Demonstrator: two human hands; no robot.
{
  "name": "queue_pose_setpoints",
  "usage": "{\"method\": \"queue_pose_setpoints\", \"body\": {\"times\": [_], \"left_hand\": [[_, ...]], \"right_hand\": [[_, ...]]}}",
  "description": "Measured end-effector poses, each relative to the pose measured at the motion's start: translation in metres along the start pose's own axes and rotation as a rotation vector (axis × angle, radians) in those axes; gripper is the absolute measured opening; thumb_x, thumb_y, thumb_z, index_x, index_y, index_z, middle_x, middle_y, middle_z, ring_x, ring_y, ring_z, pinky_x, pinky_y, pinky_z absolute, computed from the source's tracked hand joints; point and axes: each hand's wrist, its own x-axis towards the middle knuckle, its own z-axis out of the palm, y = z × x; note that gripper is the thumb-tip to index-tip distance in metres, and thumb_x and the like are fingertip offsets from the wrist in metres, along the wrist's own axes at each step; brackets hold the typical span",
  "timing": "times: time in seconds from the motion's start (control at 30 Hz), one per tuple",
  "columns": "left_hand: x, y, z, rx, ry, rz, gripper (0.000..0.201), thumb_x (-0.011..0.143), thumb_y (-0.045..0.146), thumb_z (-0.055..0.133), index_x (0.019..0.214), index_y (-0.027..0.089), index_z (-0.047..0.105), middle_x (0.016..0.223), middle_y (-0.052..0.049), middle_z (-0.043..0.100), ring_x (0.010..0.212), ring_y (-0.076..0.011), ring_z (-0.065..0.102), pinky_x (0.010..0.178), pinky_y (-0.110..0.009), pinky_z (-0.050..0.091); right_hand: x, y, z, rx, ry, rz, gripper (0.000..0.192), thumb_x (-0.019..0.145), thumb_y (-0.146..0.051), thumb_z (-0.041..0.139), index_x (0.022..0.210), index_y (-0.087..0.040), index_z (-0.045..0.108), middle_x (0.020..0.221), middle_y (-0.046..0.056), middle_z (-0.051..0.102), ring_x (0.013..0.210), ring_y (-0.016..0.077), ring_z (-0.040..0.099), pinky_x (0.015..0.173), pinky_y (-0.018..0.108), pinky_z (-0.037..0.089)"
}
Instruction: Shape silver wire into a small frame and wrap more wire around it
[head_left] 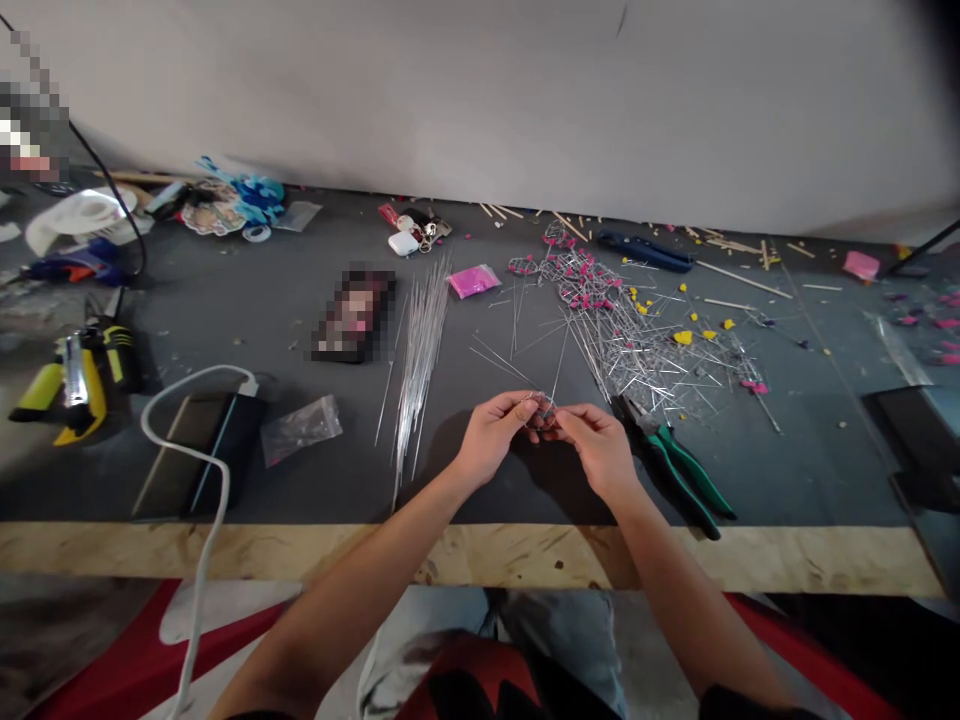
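Head view of a dark desk [300, 470] with a pale wooden front edge, read from left to right. At the left edge lies a yellow and black tool [71, 380]; beside it, toward the front edge, a white cable [199, 470] loops over a flat dark device [191, 450], with a small clear plastic bag [301, 428] just to its right. A bundle of straight silver wires [420, 350] runs from the middle of the desk toward the front edge. Near the centre of the front edge, the left hand [487, 440] and the right hand [600, 448] meet above the desk, and the fingers of both are pinched narrowly on a small wire piece with pink bits [541, 410], held between the two hands just clear of the surface. Just right of the right hand, green-handled pliers [679, 465] lie on the desk, handles pointing to the front right. Behind them spreads a heap of loose wires with pink and yellow pieces [637, 340], reaching toward the back edge. A small pink packet [472, 281] lies left of that heap, and blue-handled pliers [645, 252] rest near the back edge. A pink block [860, 265] sits toward the back right corner.
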Motion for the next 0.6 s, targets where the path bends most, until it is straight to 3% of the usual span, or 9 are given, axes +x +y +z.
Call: {"method": "queue_pose_setpoints", "body": {"times": [0.27,0.47,0.6], "left_hand": [[0.0015,-0.0009,-0.0019,-0.009,0.002,0.024,0.025,0.074,0.034,0.068,0.088,0.014,0.068,0.083,-0.006,0.069,0.066,-0.0123,0.062,0.053,-0.023,0.049],[0.0029,0.0022,-0.0033,-0.088,0.050,0.019,0.025,0.071,0.032,0.071,0.087,0.013,0.066,0.082,-0.005,0.069,0.064,-0.0107,0.063,0.054,-0.021,0.050],[0.0015,0.0022,-0.0033,-0.095,0.029,0.029,0.025,0.072,0.032,0.071,0.088,0.014,0.066,0.083,-0.005,0.069,0.066,-0.0116,0.064,0.055,-0.022,0.050]], "right_hand": [[0.0028,-0.0013,0.0012,-0.008,-0.031,-0.057,0.018,0.069,-0.036,0.072,0.078,-0.020,0.071,0.073,0.001,0.071,0.066,0.0147,0.066,0.069,0.031,0.054],[0.0031,-0.0021,0.0023,0.031,-0.178,-0.056,0.025,0.069,-0.029,0.073,0.092,-0.020,0.070,0.084,0.002,0.073,0.073,0.0142,0.067,0.075,0.032,0.055],[0.0041,0.0001,0.0014,0.044,-0.176,-0.068,0.023,0.069,-0.029,0.073,0.090,-0.019,0.069,0.082,0.002,0.072,0.071,0.0136,0.067,0.075,0.032,0.055]]}}
